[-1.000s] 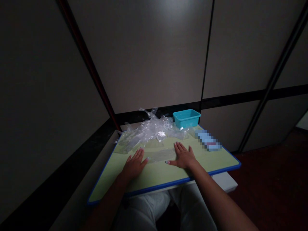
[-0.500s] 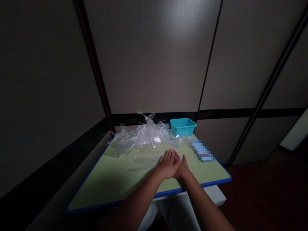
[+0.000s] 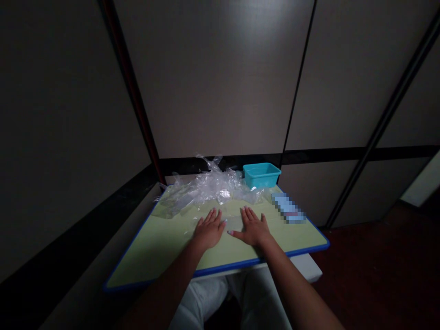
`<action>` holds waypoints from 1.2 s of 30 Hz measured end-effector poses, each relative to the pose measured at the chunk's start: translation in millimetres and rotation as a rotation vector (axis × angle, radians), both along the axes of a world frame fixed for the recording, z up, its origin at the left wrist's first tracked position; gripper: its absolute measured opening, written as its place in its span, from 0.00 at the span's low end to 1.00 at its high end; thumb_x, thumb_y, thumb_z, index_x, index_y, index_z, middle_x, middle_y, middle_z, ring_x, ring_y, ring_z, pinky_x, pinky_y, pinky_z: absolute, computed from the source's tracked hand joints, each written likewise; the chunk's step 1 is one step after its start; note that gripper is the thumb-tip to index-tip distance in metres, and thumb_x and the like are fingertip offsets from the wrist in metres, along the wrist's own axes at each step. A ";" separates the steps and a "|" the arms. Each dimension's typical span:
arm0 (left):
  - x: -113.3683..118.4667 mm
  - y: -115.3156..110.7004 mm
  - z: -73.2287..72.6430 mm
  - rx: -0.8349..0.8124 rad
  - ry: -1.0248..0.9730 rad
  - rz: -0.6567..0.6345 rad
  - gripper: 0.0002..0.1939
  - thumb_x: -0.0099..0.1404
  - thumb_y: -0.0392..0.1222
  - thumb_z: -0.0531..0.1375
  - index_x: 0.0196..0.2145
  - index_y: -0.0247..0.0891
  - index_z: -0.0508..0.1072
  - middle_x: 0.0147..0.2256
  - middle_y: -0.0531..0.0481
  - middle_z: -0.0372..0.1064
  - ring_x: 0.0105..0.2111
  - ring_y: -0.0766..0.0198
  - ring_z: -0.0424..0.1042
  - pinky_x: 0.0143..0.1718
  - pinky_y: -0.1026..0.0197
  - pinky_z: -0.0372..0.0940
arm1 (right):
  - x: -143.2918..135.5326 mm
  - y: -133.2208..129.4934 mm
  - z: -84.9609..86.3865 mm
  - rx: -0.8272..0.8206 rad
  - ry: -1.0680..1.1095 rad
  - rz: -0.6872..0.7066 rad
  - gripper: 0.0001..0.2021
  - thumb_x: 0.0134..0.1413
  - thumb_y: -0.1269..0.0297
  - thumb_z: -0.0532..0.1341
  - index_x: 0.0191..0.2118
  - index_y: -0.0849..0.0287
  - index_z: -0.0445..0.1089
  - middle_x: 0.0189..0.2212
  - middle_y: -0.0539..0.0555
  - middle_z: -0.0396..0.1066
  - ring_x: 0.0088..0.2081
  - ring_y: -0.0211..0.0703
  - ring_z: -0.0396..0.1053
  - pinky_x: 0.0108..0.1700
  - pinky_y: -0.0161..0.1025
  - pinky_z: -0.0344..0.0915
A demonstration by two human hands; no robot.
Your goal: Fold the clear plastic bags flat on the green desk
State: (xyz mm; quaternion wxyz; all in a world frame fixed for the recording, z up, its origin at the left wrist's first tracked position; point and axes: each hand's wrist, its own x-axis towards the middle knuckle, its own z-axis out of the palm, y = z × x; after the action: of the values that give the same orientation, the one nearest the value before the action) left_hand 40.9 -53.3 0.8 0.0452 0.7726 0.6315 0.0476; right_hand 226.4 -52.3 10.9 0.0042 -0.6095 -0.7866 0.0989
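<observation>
My left hand [image 3: 209, 229] lies flat with spread fingers, palm down, on a thin clear plastic bag [image 3: 232, 223] near the middle of the table. On the bag's other side rests my right hand [image 3: 253, 228], also flat, its thumb stretched toward the left hand. Part of the bag shows between the hands; the rest is covered or too transparent to trace. Beyond both hands spreads a loose heap of crumpled clear plastic bags [image 3: 209, 185].
The light green table [image 3: 147, 256] has a blue edge. A turquoise plastic basket [image 3: 261, 176] stands at its back right. A blurred-out light blue flat object [image 3: 288, 208] lies at the right. Cabinet panels [image 3: 220, 91] rise behind the table.
My hands were together, the left overlapping the right; now they are apart. The left has moved leftward across the plastic bag, while the right has stayed nearly in place. The view has shifted slightly.
</observation>
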 end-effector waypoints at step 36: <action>43.4 1.8 -0.3 -0.028 -0.046 -0.105 0.37 0.65 0.60 0.32 0.63 0.33 0.45 0.64 0.45 0.34 0.64 0.58 0.33 0.60 0.46 0.37 | 0.8 0.9 -4.3 0.046 0.037 0.011 0.42 0.52 0.44 0.44 0.65 0.63 0.30 0.65 0.56 0.27 0.64 0.50 0.27 0.59 0.60 0.27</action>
State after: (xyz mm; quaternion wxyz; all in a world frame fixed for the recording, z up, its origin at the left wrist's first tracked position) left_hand 84.3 -51.5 0.6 0.0731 0.8027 0.5895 0.0543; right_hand 227.2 -51.3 6.6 0.0322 -0.6028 -0.7919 0.0923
